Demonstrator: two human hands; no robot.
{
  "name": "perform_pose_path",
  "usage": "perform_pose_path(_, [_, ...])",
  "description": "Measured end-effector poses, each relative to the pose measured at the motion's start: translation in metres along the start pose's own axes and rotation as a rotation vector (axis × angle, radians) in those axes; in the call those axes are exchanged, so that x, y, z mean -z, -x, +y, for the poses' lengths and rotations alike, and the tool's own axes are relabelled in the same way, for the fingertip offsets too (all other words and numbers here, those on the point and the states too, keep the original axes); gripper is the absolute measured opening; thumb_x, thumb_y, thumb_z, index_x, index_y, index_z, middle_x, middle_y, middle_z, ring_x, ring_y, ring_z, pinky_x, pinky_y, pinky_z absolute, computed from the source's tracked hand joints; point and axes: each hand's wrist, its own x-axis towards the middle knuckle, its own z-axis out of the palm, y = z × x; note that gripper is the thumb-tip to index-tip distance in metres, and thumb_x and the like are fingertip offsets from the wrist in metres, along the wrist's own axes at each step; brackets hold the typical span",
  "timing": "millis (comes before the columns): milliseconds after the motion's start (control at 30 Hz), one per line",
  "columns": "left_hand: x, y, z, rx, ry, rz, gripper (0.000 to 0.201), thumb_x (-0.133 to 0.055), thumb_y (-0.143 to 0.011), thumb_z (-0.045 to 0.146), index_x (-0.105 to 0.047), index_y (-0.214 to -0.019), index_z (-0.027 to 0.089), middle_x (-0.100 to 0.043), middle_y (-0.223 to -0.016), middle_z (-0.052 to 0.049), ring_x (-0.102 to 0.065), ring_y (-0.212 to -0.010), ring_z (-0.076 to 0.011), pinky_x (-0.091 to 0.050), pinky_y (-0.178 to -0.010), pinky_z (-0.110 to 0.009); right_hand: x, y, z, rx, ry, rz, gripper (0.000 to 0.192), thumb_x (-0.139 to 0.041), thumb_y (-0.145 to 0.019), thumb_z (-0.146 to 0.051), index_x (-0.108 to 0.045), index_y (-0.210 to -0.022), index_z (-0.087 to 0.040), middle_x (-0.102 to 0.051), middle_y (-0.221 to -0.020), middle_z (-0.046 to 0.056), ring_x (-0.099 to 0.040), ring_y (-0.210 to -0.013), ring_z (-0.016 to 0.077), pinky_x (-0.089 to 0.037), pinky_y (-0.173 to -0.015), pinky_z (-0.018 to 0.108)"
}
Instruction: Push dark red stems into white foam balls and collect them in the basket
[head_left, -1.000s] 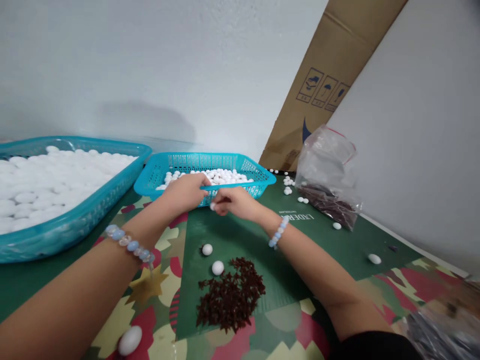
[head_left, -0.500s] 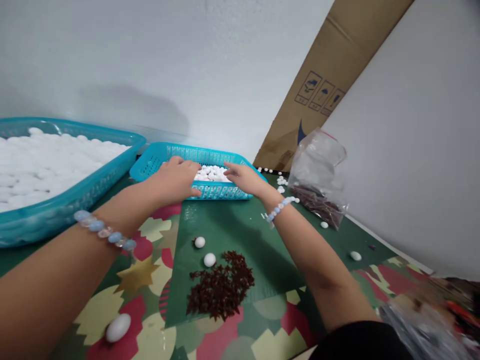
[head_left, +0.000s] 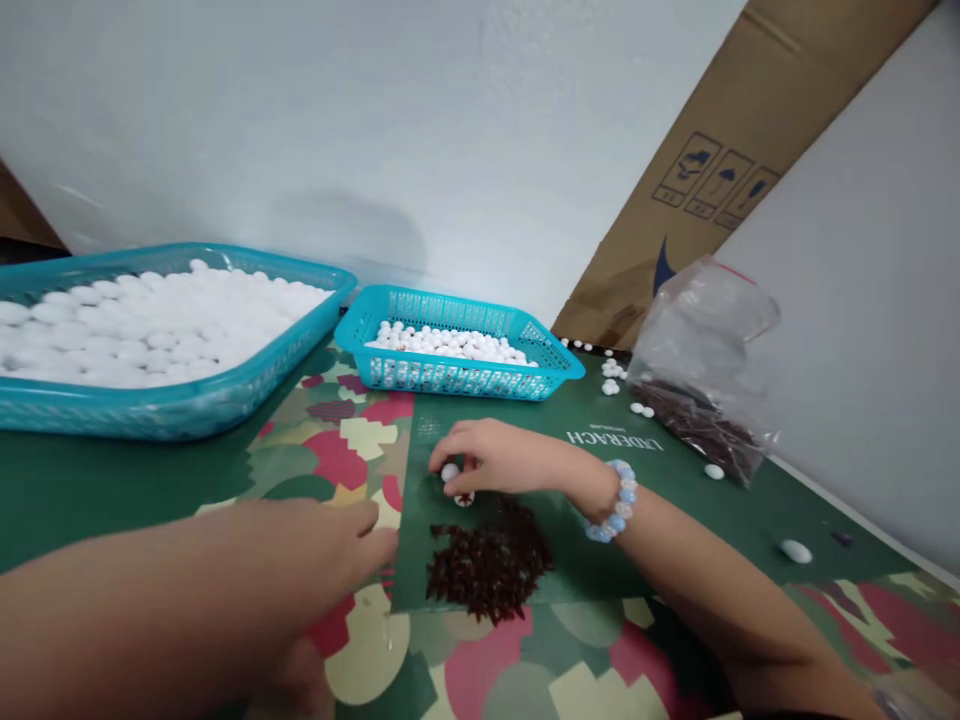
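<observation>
A small white bead (head_left: 449,471) is pinched at the fingers of the right hand (head_left: 501,460), just above the surface (head_left: 90,490), which is covered with a green patterned mat. A second white bead (head_left: 464,497) is seen directly below the hand, at the 12 o'clock edge of a heap of dark red-brown pieces (head_left: 489,563). The left hand (head_left: 315,550) is held low at 9 o'clock of that heap, its fingers stretched out flat and close together, nothing being held; whether the mat is touched cannot be told. A beaded bracelet (head_left: 613,500) is worn on the right wrist. At 12 o'clock of the right hand a small turquoise basket (head_left: 457,375) holding white beads is set, and at 10 o'clock a large turquoise basket (head_left: 180,405) heaped with larger white pieces. At 2 o'clock a clear plastic bag (head_left: 701,370) with dark pieces is stood, with loose white beads scattered near it. A cardboard sheet (head_left: 720,170) is leaned on the wall behind.
</observation>
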Motion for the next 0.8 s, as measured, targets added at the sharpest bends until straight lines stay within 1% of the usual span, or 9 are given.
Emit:
perform_pose_path(67, [-0.012, 0.003, -0.003, -0.035, -0.064, -0.105, 0.03, -0.051, -0.047, 0.008, -0.057, -0.074, 0.022, -0.055, -0.079, -0.004, -0.052, -0.056, -0.0201, -0.035, -0.044, -0.025, -0.002, -0.003, 0.001, -0.008, -0.02, 0.012, 0.019, -0.049, -0.065, -0.013, -0.055, -0.082, -0.01, -0.049, -0.077, 0.005, -0.046, -0.064, 0.009, -0.037, -0.057, 0.019])
perform_pose_path(100, [-0.015, 0.005, -0.005, -0.066, -0.083, -0.102, 0.029, -0.045, -0.051, 0.005, -0.057, -0.072, 0.021, -0.054, -0.079, -0.005, -0.052, -0.057, -0.0186, -0.035, -0.045, -0.025, -0.003, -0.003, 0.001, -0.009, -0.029, 0.011, 0.017, -0.048, -0.064, -0.011, -0.055, -0.08, -0.01, -0.05, -0.074, 0.004, -0.046, -0.062, 0.0084, -0.037, -0.056, 0.019])
perform_pose_path(233, [-0.009, 0.011, -0.011, -0.204, -0.027, 0.046, 0.028, -0.036, -0.058, 0.0, -0.056, -0.064, 0.019, -0.053, -0.072, -0.002, -0.049, -0.052, -0.0108, -0.033, -0.045, -0.02, 0.001, -0.004, -0.001, -0.055, -0.07, 0.056, 0.014, -0.048, -0.061, -0.006, -0.055, -0.071, -0.012, -0.053, -0.06, -0.002, -0.049, -0.049, 0.0045, -0.039, -0.048, 0.014])
perform_pose_path(333, [0.022, 0.0, -0.015, -0.212, 0.041, 0.231, 0.023, -0.038, -0.064, 0.005, -0.056, -0.068, 0.019, -0.054, -0.069, -0.001, -0.049, -0.057, -0.0097, -0.035, -0.051, -0.018, 0.022, -0.01, 0.003, -0.157, -0.035, 0.299, 0.018, -0.041, -0.069, -0.009, -0.053, -0.082, -0.013, -0.055, -0.07, 0.0, -0.053, -0.061, 0.0069, -0.041, -0.058, 0.018])
perform_pose_path(400, [0.05, -0.021, -0.02, -0.128, 0.08, 0.387, 0.016, -0.042, -0.065, 0.012, -0.056, -0.07, 0.019, -0.056, -0.073, 0.0, -0.05, -0.067, -0.0114, -0.036, -0.058, -0.019, 0.042, -0.018, 0.012, -0.253, 0.016, 0.507, 0.026, -0.027, -0.077, -0.011, -0.048, -0.093, -0.012, -0.053, -0.084, 0.005, -0.051, -0.076, 0.01, -0.039, -0.069, 0.024])
perform_pose_path(500, [0.081, -0.061, -0.031, 0.021, 0.069, 0.571, 0.025, -0.036, -0.071, 0.023, -0.048, -0.091, 0.014, -0.051, -0.094, -0.006, -0.046, -0.084, -0.0172, -0.034, -0.07, -0.028, 0.064, -0.032, 0.031, -0.384, 0.051, 0.63, 0.023, -0.029, -0.079, -0.015, -0.05, -0.088, -0.011, -0.052, -0.087, 0.007, -0.049, -0.083, 0.013, -0.037, -0.075, 0.031])
perform_pose_path(633, [0.084, -0.1, -0.045, 0.054, 0.053, 0.531, 0.029, -0.036, -0.072, 0.028, -0.043, -0.096, 0.012, -0.045, -0.103, -0.008, -0.042, -0.092, -0.0175, -0.033, -0.077, -0.037, 0.068, -0.023, 0.047, -0.445, 0.049, 0.624, 0.02, -0.038, -0.077, -0.022, -0.049, -0.09, -0.012, -0.051, -0.092, 0.005, -0.049, -0.083, 0.0117, -0.04, -0.073, 0.031])
perform_pose_path(733, [0.074, -0.103, -0.047, 0.039, 0.024, 0.462, 0.032, -0.039, -0.071, 0.026, -0.04, -0.101, 0.012, -0.041, -0.109, -0.009, -0.039, -0.097, -0.0183, -0.031, -0.08, -0.038, 0.066, 0.011, 0.045, -0.448, 0.064, 0.614, 0.025, -0.037, -0.076, -0.011, -0.047, -0.098, -0.014, -0.051, -0.099, 0.006, -0.047, -0.089, 0.0104, -0.037, -0.077, 0.024])
perform_pose_path(800, [0.073, -0.095, -0.045, 0.049, 0.003, 0.452, 0.036, -0.037, -0.072, 0.024, -0.035, -0.105, 0.01, -0.037, -0.113, -0.01, -0.035, -0.101, -0.0185, -0.028, -0.082, -0.032, 0.065, 0.041, 0.039, -0.482, 0.072, 0.604, 0.03, -0.035, -0.073, -0.005, -0.047, -0.1, -0.013, -0.052, -0.097, 0.006, -0.048, -0.087, 0.0109, -0.038, -0.075, 0.022])
